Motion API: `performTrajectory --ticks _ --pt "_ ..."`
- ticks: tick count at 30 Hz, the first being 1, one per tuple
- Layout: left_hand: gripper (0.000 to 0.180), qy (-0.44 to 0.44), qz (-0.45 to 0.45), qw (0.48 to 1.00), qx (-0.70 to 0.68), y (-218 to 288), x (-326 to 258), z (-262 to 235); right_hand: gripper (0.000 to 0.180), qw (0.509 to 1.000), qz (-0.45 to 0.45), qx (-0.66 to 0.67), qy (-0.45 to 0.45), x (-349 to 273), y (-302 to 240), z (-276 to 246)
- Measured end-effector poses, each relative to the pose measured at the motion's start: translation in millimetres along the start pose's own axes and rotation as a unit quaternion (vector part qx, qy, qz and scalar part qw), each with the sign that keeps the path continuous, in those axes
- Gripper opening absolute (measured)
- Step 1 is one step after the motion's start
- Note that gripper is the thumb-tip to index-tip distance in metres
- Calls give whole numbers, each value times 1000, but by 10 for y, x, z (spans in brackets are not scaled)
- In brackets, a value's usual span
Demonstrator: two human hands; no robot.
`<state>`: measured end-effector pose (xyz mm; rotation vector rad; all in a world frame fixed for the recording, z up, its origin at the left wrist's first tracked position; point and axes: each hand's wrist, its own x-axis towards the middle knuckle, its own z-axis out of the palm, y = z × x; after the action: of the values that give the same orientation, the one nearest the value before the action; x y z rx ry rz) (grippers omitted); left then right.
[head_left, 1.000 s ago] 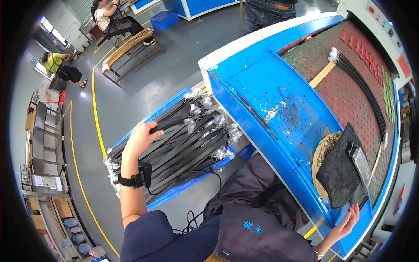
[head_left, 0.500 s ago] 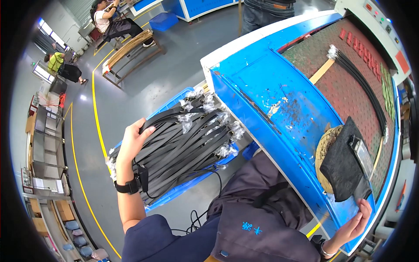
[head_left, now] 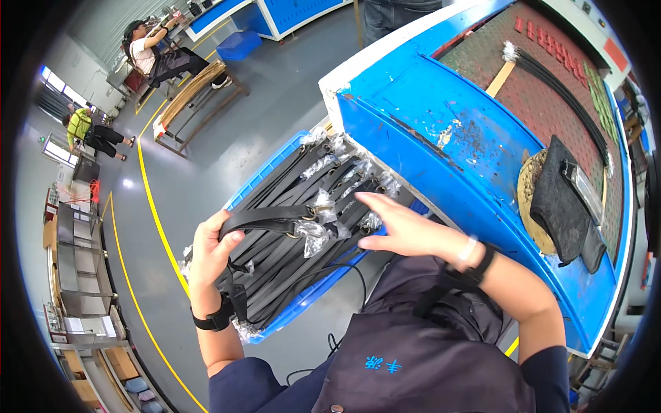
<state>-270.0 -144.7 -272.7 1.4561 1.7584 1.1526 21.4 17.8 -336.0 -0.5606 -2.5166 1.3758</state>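
1. The left hand (head_left: 212, 249) was clamped on a black belt strap (head_left: 268, 219), its thumb and fingers closing on the bent end.
2. That strap was flat, smooth and dull, with a soft sheen along its upper face; it was raised above the pile, arching slightly to the right.
3. At its far end sat brassy metal hardware, partly wrapped in crinkled clear plastic (head_left: 317, 237); whether it was one strap or several stacked could not be told.
4. The right hand (head_left: 389, 226) had its thumb and fingers spread apart, near the wrapped end; whether it touched anything beneath could not be told.
5. Below lay a pile of similar black straps (head_left: 275, 275), mostly running side by side, in a blue plastic crate (head_left: 267, 170).
6. Clear plastic wrapping bunched at both ends of the pile.
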Motion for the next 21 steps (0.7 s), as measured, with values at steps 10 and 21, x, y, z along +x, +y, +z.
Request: performTrajectory --ticks 10,21 --pt "29 -12 15 999 34 37 -16 -55 22 962 107 244 -62 341 213 -156" --pt "28 -41 -20 962 271 -390 534 474 20 964 79 112 229 6 -658 -640"
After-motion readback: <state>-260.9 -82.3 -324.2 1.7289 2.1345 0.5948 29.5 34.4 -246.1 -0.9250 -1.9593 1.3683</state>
